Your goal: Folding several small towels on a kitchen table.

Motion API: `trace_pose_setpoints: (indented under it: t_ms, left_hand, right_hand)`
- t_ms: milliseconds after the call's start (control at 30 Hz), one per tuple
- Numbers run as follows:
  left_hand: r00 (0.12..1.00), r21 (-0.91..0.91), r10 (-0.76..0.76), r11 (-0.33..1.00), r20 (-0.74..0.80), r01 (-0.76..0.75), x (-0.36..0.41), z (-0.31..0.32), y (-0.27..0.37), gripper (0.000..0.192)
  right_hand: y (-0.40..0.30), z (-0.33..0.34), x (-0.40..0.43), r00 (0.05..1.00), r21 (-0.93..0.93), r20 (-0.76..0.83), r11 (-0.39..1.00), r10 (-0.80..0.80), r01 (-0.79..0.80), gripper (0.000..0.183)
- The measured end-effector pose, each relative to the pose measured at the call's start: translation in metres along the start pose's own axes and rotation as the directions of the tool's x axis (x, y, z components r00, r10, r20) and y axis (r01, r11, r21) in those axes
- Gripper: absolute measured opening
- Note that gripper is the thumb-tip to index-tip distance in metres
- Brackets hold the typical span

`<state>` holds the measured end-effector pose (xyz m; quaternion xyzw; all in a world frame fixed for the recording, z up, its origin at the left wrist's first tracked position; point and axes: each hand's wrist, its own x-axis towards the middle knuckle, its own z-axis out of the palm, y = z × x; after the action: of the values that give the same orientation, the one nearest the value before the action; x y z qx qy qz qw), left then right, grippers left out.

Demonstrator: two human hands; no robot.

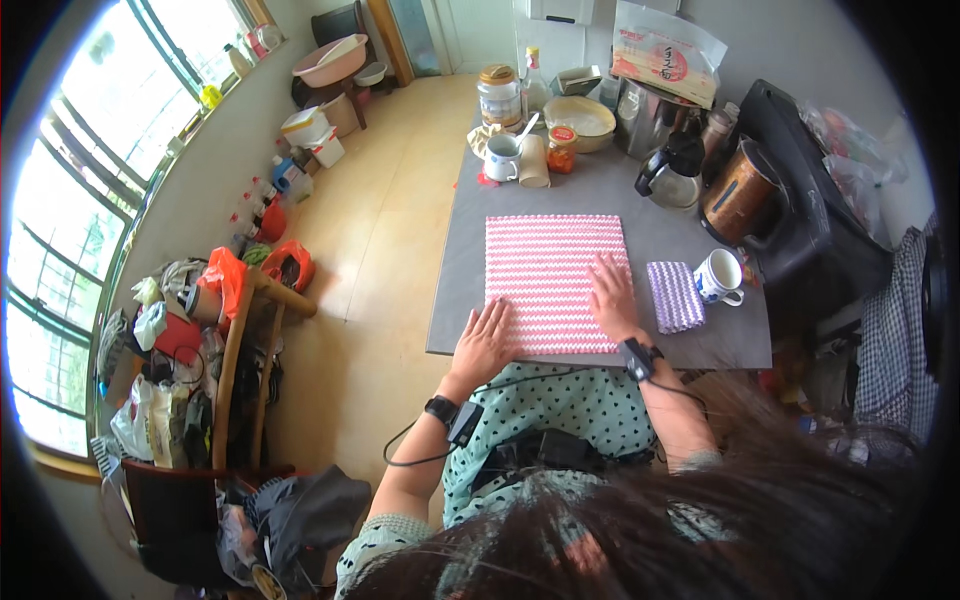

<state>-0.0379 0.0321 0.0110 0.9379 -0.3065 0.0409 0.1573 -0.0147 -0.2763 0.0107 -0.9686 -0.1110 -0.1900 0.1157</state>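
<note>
A pink-and-white striped cloth (551, 281) lies flat on the grey table (465, 247), close to its front edge. My left hand (487, 337) rests at the cloth's lower left corner, holding nothing. On the right part of the cloth, my right hand (613, 298) lies palm down with its fingers spread. To the right of that hand is a folded purple-and-white striped cloth (676, 296). Beside it stands a white mug (718, 274) with a blue pattern. Both wrists wear black straps with small cabled devices.
A copper-coloured kettle (739, 191) and a glass coffee pot (673, 184) stand at the right, before a black appliance (817, 202). Towards the back are a mug with a spoon (502, 157), a cardboard roll (534, 161), a red-lidded jar (561, 150) and a bowl (579, 124).
</note>
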Motion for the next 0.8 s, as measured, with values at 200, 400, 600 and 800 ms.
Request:
trace_pose_setpoints:
  t_ms: [200,400,600,800]
  left_hand:
    - [0.999,-0.014,0.007,1.000,0.042,-0.007,-0.002,-0.002,-0.003,0.086]
    - [0.993,-0.179,0.115,0.977,0.000,-0.113,-0.010,-0.014,-0.021,0.074]
    - [0.995,-0.374,0.102,0.922,-0.012,-0.099,-0.003,-0.027,-0.026,0.038]
    - [0.987,-0.400,0.057,0.909,-0.153,-0.114,-0.004,-0.016,-0.034,0.015]
  right_hand:
    - [-0.039,-0.019,-0.057,0.936,0.236,0.200,0.941,-0.290,0.241,0.044]
    - [0.003,-0.045,-0.082,0.978,0.188,0.169,0.978,-0.124,0.092,0.041]
    - [0.022,-0.066,-0.100,0.987,0.257,0.132,0.965,-0.095,0.058,0.050]
    - [0.022,-0.052,-0.101,1.000,0.313,-0.017,0.949,-0.024,0.028,0.040]
